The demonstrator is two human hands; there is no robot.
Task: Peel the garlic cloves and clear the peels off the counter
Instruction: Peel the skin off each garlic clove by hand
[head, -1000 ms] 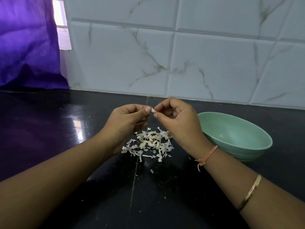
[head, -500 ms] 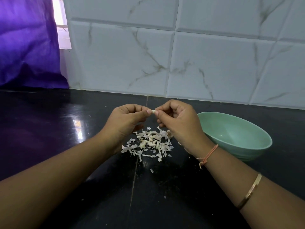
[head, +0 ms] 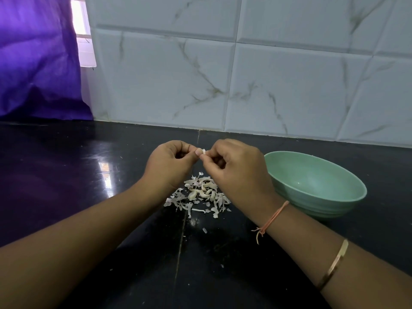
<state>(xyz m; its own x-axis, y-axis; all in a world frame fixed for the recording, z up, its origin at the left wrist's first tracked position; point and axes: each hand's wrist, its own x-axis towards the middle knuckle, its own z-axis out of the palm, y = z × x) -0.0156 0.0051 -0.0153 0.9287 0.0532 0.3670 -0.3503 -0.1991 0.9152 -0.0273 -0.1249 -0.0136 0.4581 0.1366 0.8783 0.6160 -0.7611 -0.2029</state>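
Observation:
A small pale garlic clove [head: 202,150] is pinched between the fingertips of both hands, held above the black counter [head: 66,186]. My left hand [head: 169,164] grips it from the left with curled fingers, and my right hand [head: 236,168] pinches it from the right. Under the hands lies a heap of white garlic peels [head: 198,194] with a few cloves mixed in. A light green bowl [head: 316,186] stands just right of my right wrist; its inside looks bare.
Small peel flecks [head: 204,230] are scattered on the counter in front of the heap. A marbled white tile wall [head: 245,74] closes the back. A purple curtain [head: 33,63] hangs at the far left beside a window.
The two hands stay together on the clove, with only small finger shifts. A small flake has dropped from the right hand. The peel heap and bowl have not moved.

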